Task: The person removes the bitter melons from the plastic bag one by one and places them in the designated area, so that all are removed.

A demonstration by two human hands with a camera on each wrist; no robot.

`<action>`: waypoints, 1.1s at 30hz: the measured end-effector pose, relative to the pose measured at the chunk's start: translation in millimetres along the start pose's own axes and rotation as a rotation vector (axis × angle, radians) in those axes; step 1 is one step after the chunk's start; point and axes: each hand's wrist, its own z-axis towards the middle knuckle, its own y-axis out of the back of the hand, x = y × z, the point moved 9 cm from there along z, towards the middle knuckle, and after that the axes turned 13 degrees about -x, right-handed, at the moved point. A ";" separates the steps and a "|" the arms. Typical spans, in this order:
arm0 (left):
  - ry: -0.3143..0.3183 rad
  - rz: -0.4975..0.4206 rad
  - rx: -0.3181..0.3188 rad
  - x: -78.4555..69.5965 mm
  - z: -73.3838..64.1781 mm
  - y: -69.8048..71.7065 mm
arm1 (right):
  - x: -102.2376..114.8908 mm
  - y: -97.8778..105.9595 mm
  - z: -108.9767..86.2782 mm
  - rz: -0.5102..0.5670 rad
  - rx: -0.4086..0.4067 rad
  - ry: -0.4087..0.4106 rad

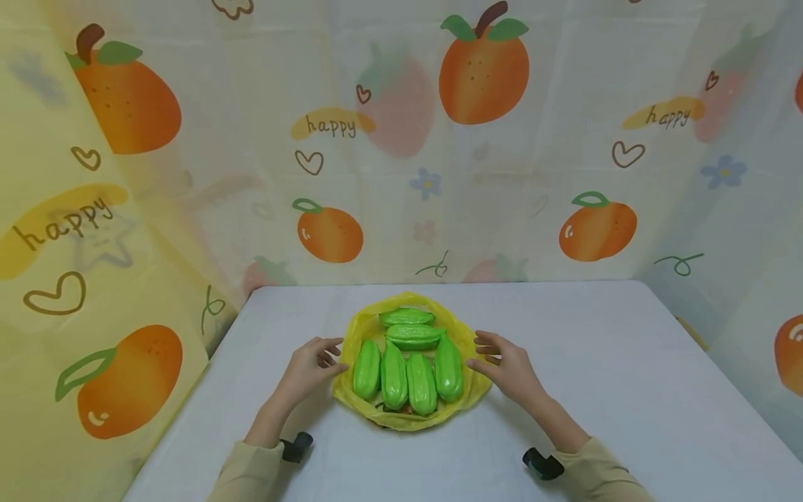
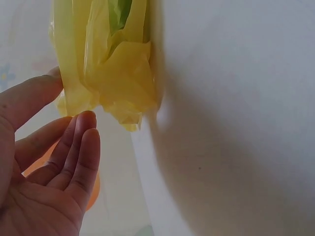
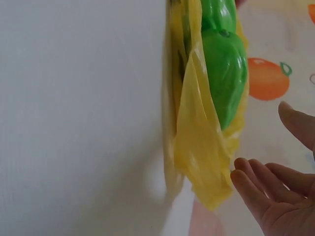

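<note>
A yellow plastic bag (image 1: 410, 422) lies spread in a round, shallow shape on the table, its rim crumpled. Inside it are several glossy green gourd-like vegetables (image 1: 422, 383); two lie crosswise at the back and the others point toward me. At the bag's left rim is my left hand (image 1: 314, 362), thumb and fingers loosely bent and apart, fingertips at the yellow film (image 2: 118, 78). My right hand (image 1: 505, 362) is by the right rim, its fingers relaxed. The right wrist view shows this hand's thumb away from the bag, with fingertips close to the film (image 3: 204, 157).
The bag stands on a white-covered table (image 1: 602, 376). A printed curtain (image 1: 401, 230) with oranges hangs behind and at both sides. Black wrist cameras (image 1: 543, 464) sit below both hands. Small dark and reddish bits show under the gourds; their kind is unclear.
</note>
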 end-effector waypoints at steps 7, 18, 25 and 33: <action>0.057 0.014 0.027 3.7 -2.7 -5.1 | -2.2 -19.0 -2.4 0.026 0.040 -0.037; 0.093 0.005 0.037 6.8 -4.3 -9.1 | -5.0 -35.1 -4.9 0.019 0.052 -0.093; 0.106 -0.010 0.033 5.9 -5.1 -8.3 | -4.9 -38.9 -4.5 -0.028 0.048 -0.096; 0.113 -0.011 0.033 6.4 -5.1 -9.1 | -7.7 -43.5 -4.1 -0.016 0.064 -0.151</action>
